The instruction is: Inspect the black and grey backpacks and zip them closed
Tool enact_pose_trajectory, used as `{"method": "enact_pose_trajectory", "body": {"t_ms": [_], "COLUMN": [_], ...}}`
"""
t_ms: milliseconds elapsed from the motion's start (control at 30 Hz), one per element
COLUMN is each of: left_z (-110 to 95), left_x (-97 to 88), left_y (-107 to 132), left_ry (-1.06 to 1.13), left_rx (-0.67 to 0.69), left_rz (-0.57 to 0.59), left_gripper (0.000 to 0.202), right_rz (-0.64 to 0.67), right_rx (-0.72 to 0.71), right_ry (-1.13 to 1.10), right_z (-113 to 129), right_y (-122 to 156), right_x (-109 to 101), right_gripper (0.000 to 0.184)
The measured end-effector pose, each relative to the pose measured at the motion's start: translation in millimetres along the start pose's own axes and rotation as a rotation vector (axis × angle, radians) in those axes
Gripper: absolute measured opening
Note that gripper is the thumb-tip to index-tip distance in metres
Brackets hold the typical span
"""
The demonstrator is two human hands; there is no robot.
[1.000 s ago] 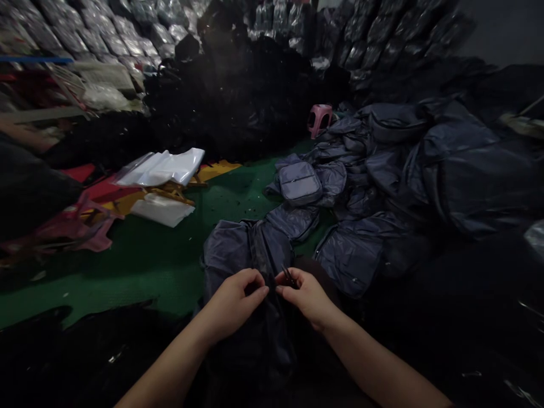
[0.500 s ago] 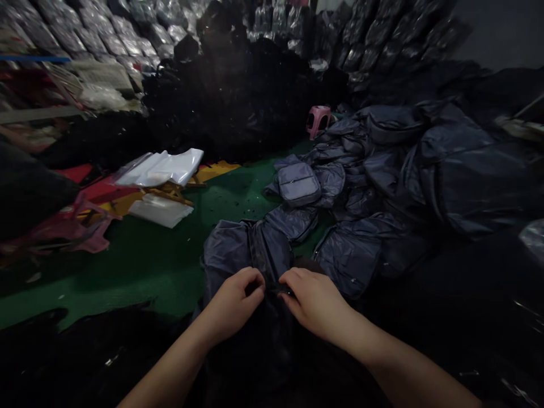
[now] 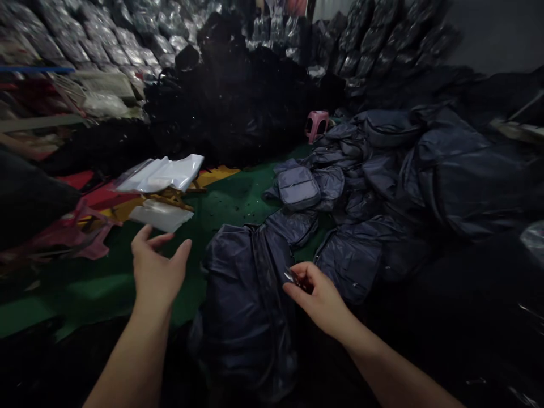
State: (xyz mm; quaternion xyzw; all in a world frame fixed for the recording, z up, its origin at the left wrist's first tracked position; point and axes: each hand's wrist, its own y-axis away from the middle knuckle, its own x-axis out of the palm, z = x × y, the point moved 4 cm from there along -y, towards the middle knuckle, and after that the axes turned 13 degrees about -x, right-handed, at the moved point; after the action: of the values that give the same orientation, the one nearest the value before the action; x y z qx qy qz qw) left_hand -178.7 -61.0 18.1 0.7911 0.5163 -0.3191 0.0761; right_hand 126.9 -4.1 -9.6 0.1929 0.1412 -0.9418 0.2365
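My left hand (image 3: 158, 266) is empty, its fingers and thumb spread, just in front of a small stack of clear plastic bags (image 3: 164, 215). In my right hand (image 3: 314, 294) a small tool with a shiny metal tip (image 3: 289, 275) is pinched between thumb and fingers; most of it is hidden. Below and between the hands lies a dark blue backpack (image 3: 242, 300), its zipper side turned toward the right hand. The right fingertips are at its right edge, and whether they touch the fabric I cannot tell.
More dark blue bags (image 3: 365, 153) are heaped at the right. White plastic sheets (image 3: 161, 173) lie beyond my left hand on the green floor (image 3: 229, 195). Pink stools (image 3: 317, 126) stand at the back and left. Plastic-wrapped goods (image 3: 106, 39) are stacked behind a black pile (image 3: 238, 85).
My left hand has let go of the backpack and moved left and forward, opening toward the plastic bags. My right hand has shifted slightly right, the shiny tool now showing. The backpack lies flatter.
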Motion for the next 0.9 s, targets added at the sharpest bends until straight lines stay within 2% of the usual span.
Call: {"method": "enact_pose_trajectory", "body": {"t_ms": [33, 100, 167, 233, 333, 400, 467, 533, 633, 800, 900], "left_z": [-1.4, -12.6, -32.8, -54.3, -78.0, -85.5, -87.2, -87.0, -90.1, -102.0, -106.3], "left_x": [0.7, 8.7, 21.7, 35.2, 59.7, 79.2, 98.5, 114.0, 127.5, 133.4, 134.6], "left_y": [-8.7, -15.1, -8.0, 4.5, 17.5, 20.2, 19.7, 19.0, 22.3, 33.9, 39.1], "left_ry": [-0.066, -0.135, -0.099, -0.038, 0.031, 0.065, 0.053, 0.025, -0.006, -0.074, -0.071], "left_rx": [0.055, 0.192, 0.369, 0.491, 0.566, 0.582, 0.582, 0.583, 0.607, 0.667, 0.693], "left_rz": [-0.065, -0.060, 0.076, 0.227, 0.473, 0.638, 0.740, 0.770, 0.757, 0.745, 0.772], "left_gripper": [0.070, 0.053, 0.035, 0.028, 0.027, 0.027, 0.026, 0.025, 0.025, 0.028, 0.029], "right_rz": [0.015, 0.047, 0.073, 0.092, 0.107, 0.114, 0.102, 0.070, 0.006, -0.079, -0.108], "right_rx": [0.032, 0.072, 0.080, 0.073, 0.045, 0.024, 0.031, 0.062, 0.113, 0.269, 0.313], "right_ry": [-0.034, -0.053, -0.043, -0.027, -0.056, -0.132, -0.265, -0.433, -0.605, -0.747, -0.761], "right_z": [-2.3, -5.2, -7.5, -11.1, -18.7, -23.8, -29.2, -34.3, -40.4, -48.4, -51.5], "right_y": [-0.2, -1.8, -4.7, -7.7, -10.1, -9.7, -8.1, -6.0, -3.1, 1.9, 4.4], "right_x": [6.2, 18.9, 29.8, 37.4, 42.3, 41.6, 37.5, 30.6, 18.5, 9.0, 7.7], "right_gripper": [0.028, 0.033, 0.033, 0.030, 0.026, 0.027, 0.029, 0.030, 0.031, 0.037, 0.038]}}
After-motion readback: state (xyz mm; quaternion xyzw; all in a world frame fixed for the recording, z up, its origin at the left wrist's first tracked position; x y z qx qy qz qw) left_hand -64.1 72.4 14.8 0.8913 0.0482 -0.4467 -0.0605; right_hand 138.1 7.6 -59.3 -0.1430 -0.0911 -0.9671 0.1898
